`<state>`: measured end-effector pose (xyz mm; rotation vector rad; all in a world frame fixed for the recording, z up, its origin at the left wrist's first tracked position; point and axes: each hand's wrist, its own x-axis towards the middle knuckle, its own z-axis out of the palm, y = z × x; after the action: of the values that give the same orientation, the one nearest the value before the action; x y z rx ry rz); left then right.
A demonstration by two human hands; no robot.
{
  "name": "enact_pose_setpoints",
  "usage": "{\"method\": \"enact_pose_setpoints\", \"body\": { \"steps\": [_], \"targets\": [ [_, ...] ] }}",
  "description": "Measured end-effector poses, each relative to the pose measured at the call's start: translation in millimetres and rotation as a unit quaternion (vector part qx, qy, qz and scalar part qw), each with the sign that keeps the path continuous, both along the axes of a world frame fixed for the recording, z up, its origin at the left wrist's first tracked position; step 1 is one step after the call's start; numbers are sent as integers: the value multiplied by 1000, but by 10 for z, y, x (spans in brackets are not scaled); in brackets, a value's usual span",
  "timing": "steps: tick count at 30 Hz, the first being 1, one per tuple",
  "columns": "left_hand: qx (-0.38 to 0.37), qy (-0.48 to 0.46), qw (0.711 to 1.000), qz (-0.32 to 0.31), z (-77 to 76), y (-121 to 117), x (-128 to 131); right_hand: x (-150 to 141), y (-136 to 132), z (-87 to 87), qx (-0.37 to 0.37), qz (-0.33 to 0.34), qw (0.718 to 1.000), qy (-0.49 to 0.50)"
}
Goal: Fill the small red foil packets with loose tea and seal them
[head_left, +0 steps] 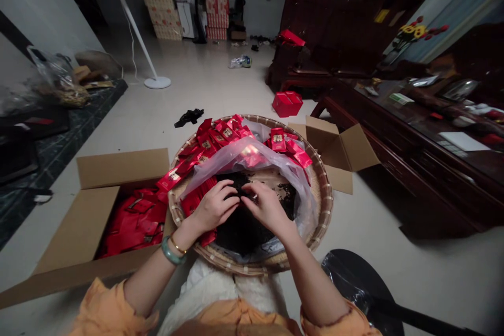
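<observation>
Both my hands are over a heap of dark loose leaves, seemingly tea (244,231), inside a clear plastic bag (303,205). The bag sits in a round woven bamboo tray (325,194) on my lap. My left hand (216,205) has bent fingers set apart, pointing right. My right hand (266,206) faces it, thumb and forefinger apart and dark leaves showing between. The fingertips almost meet; whether small bits are in them is hidden against the dark heap. Shiny red packets (226,134) line the tray's far rim, and a row of red packets (197,194) stands beside my left hand.
An open cardboard box (79,220) full of red packets is at left; another open box (334,149) stands at right. Beyond are a red carton (287,104), a white standing fan (157,82) and dark wooden furniture (433,189). A black round base (354,283) is near my right arm.
</observation>
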<state>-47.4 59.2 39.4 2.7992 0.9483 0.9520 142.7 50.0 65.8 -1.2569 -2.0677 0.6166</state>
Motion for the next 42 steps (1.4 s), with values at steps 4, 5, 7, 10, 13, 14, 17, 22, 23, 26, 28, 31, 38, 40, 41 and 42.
{"method": "enact_pose_setpoints", "body": {
  "steps": [4, 5, 7, 10, 13, 14, 17, 22, 23, 26, 28, 31, 38, 40, 41, 42],
  "targets": [
    [0, -13, 1000, 9, -9, -7, -1, -21, -77, -79, 38, 45, 998, 16],
    [-5, -11, 1000, 3, -12, -8, 3, -25, -86, -99, 48, 50, 997, 35],
    [-14, -5, 1000, -10, -18, -12, 12, -27, -95, -134, 66, 44, 994, 76],
    [-30, 6, 999, -13, -23, -17, 19, -13, -102, -182, 87, 14, 992, 91],
    [-61, 36, 997, 0, -12, -17, 21, 9, -127, -219, 104, 16, 994, 34],
    [-70, 51, 996, 3, -2, -14, 22, 14, -138, -222, 108, 20, 994, 8],
    [-86, 104, 991, 9, 51, 3, 38, 21, -171, -194, 118, 17, 990, -70],
    [-110, 183, 977, 21, 195, 32, 102, 4, -185, -107, 109, -25, 975, -191],
    [-114, 195, 974, 21, 228, 36, 123, -6, -179, -98, 97, -25, 970, -220],
    [-122, 239, 963, 22, 323, 51, 198, -55, -143, -79, 47, -9, 951, -305],
    [-123, 266, 956, 22, 373, 68, 248, -91, -110, -60, 16, 2, 938, -346],
    [-119, 280, 952, 10, 388, 99, 280, -115, -65, -26, -11, 8, 926, -378],
    [-47, 129, 989, -48, 74, 69, 98, -39, -61, -14, -37, 4, 929, -369],
    [-38, 54, 997, -39, -40, 34, 38, -20, -80, 0, -46, 7, 932, -359],
    [-44, 21, 998, -32, -91, 16, 18, -13, -91, 12, -48, 11, 935, -352],
    [-52, -12, 998, -20, -136, -1, 4, -5, -103, 26, -47, 17, 938, -343]
  ]
}}
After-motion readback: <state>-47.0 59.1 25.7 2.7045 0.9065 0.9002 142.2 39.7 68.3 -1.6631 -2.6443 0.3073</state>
